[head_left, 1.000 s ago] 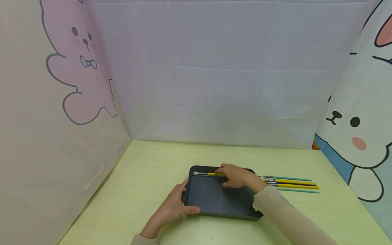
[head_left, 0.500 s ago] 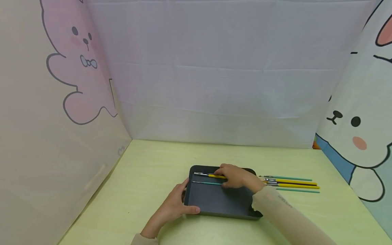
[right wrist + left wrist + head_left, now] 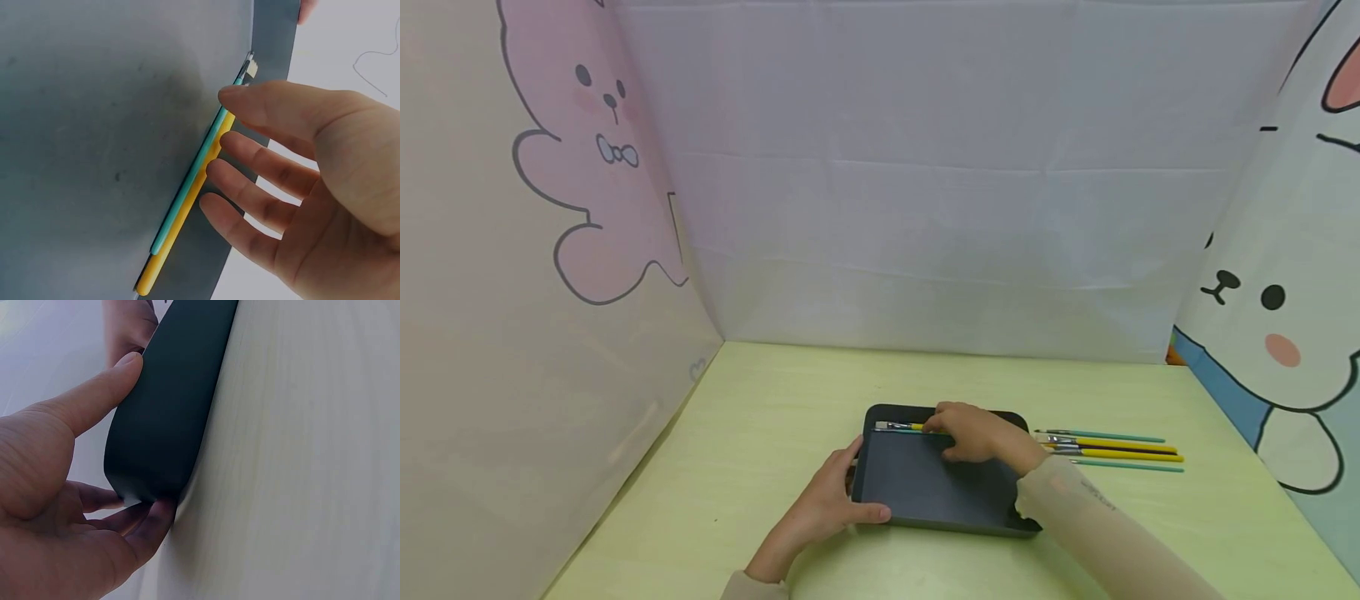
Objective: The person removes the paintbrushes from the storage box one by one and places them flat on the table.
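My left hand (image 3: 827,496) grips the near left corner of a dark grey baking tray (image 3: 917,487); in the left wrist view the thumb lies on its near wall and the fingers bend around the corner. Inside the tray, along the far wall, lie a yellow paintbrush (image 3: 178,228) with a pale flat tip and a thinner teal paintbrush (image 3: 194,172), side by side. My right hand (image 3: 977,431) is over them, fingers spread and loosely bent. In the right wrist view its fingertips are right at the yellow handle, and the thumb tip overlaps both brushes.
Several more paintbrushes (image 3: 1127,454), yellow and teal, lie on the pale wooden table (image 3: 775,400) just right of the tray, handles pointing right. A white cloth (image 3: 940,208) stands behind, with cartoon-printed side panels at left and right.
The teal brush first moved toward me, apart from the yellow one, and is now back beside it at the far wall. My right hand shifted slightly left; my left hand stayed put.
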